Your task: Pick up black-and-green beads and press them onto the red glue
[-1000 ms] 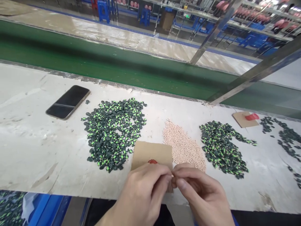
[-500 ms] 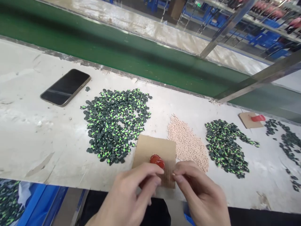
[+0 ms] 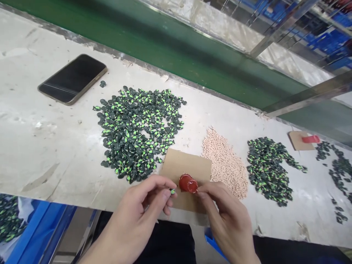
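My left hand (image 3: 148,200) pinches a small black-and-green piece (image 3: 172,191) between thumb and fingertips, left of a small red cup-like holder (image 3: 188,182). That holder stands on a square of brown cardboard (image 3: 189,161). My right hand (image 3: 224,205) has its thumb and index fingertip closed right beside the holder's rim; whatever is in that pinch is too small to make out. Behind my left hand spreads a large pile of black-and-green pieces (image 3: 132,146). A heap of tiny pale pink beads (image 3: 222,161) lies beyond my right hand.
A phone (image 3: 73,79) lies at the far left. Another black-and-green pile (image 3: 268,172) is at the right, near a second cardboard piece (image 3: 298,141) with a red holder (image 3: 310,139). A green belt (image 3: 165,47) runs behind the table. A blue bin (image 3: 52,231) stands below left.
My left hand has drawn left from the red holder, and the black-and-green piece now shows in its fingertips. My right hand has come closer to the holder. The camera view has shifted.
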The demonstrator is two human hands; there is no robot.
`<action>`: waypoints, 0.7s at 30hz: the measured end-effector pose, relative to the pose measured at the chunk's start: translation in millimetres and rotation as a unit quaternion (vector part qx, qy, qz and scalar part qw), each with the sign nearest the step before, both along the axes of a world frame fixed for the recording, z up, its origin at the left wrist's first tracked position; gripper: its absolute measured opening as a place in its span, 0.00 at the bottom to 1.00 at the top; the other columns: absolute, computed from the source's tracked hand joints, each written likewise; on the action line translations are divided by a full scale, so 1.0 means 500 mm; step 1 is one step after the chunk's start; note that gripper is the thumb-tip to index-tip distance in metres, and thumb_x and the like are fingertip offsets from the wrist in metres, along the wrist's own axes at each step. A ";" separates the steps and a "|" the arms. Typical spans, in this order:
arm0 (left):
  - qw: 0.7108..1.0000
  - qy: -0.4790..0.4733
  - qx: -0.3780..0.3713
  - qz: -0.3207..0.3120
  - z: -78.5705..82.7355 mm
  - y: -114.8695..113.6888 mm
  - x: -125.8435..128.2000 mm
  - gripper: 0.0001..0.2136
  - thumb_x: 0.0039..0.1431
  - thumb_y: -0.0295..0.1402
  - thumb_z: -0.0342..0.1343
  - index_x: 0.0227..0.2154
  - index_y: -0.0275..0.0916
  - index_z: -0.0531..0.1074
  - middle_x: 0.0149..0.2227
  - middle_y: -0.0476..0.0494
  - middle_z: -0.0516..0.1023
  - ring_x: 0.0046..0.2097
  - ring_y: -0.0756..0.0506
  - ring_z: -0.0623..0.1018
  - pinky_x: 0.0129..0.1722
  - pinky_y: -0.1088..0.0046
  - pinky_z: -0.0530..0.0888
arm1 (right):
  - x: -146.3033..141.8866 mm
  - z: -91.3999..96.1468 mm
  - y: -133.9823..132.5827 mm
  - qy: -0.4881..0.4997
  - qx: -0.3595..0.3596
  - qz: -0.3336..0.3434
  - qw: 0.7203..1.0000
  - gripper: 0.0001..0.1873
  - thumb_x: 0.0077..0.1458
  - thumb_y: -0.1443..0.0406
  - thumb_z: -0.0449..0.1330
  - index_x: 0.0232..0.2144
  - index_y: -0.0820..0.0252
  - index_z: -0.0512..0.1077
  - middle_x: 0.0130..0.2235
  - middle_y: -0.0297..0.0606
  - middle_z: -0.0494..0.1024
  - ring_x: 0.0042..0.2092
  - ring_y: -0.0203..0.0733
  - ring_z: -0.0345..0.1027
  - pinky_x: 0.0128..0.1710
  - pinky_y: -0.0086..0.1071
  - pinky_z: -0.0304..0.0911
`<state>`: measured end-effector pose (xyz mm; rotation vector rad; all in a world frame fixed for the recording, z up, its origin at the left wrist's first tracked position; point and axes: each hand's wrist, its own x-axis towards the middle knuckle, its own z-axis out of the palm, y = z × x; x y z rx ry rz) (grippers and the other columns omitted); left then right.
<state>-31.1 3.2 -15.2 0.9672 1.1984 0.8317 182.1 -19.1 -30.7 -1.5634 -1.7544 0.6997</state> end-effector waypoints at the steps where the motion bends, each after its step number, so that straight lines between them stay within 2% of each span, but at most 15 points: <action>1: 1.000 -0.003 -0.002 0.006 0.001 0.001 0.000 0.07 0.64 0.37 0.57 0.33 0.46 0.79 0.25 0.51 0.80 0.25 0.49 0.80 0.28 0.79 0.78 | -0.001 0.002 0.002 -0.002 0.005 0.002 1.000 0.10 0.65 0.72 0.59 0.36 0.53 0.77 0.35 0.39 0.82 0.35 0.43 0.77 0.33 0.32 0.72; 7: 0.998 -0.009 -0.020 0.064 0.006 0.000 -0.003 0.04 0.58 0.35 0.63 0.32 0.48 0.83 0.25 0.51 0.82 0.24 0.49 0.80 0.25 0.82 0.78 | -0.007 0.011 0.009 -0.002 0.026 0.015 1.000 0.11 0.63 0.74 0.60 0.36 0.53 0.77 0.35 0.35 0.82 0.35 0.39 0.77 0.34 0.28 0.72; 10: 0.996 -0.016 -0.039 0.074 0.008 0.001 0.000 0.02 0.55 0.35 0.67 0.29 0.48 0.85 0.23 0.50 0.81 0.25 0.49 0.80 0.25 0.82 0.78 | -0.002 0.017 0.002 0.040 0.001 -0.016 0.999 0.10 0.64 0.72 0.61 0.36 0.52 0.78 0.34 0.34 0.80 0.34 0.38 0.76 0.33 0.27 0.72; 12: 0.993 -0.059 -0.074 0.071 0.008 0.000 0.011 0.02 0.54 0.35 0.68 0.29 0.49 0.86 0.23 0.50 0.81 0.26 0.49 0.81 0.27 0.81 0.79 | 0.004 0.025 -0.005 0.095 -0.042 -0.037 0.994 0.09 0.65 0.70 0.61 0.36 0.50 0.77 0.32 0.32 0.79 0.33 0.37 0.75 0.32 0.26 0.72; 16: 0.970 -0.195 -0.134 0.050 0.008 -0.009 0.046 0.02 0.56 0.37 0.70 0.30 0.48 0.86 0.25 0.49 0.84 0.28 0.48 0.82 0.32 0.78 0.81 | 0.009 0.045 -0.012 0.250 -0.124 -0.032 0.960 0.05 0.67 0.64 0.63 0.36 0.48 0.78 0.32 0.30 0.79 0.33 0.34 0.76 0.35 0.25 0.75; 21: 0.953 -0.227 -0.199 0.028 0.021 -0.012 0.079 0.04 0.52 0.36 0.73 0.30 0.45 0.86 0.24 0.50 0.83 0.30 0.48 0.82 0.36 0.77 0.81 | 0.002 0.053 -0.023 0.358 -0.136 -0.053 0.922 0.04 0.65 0.63 0.66 0.37 0.45 0.81 0.40 0.32 0.84 0.41 0.36 0.81 0.40 0.25 0.78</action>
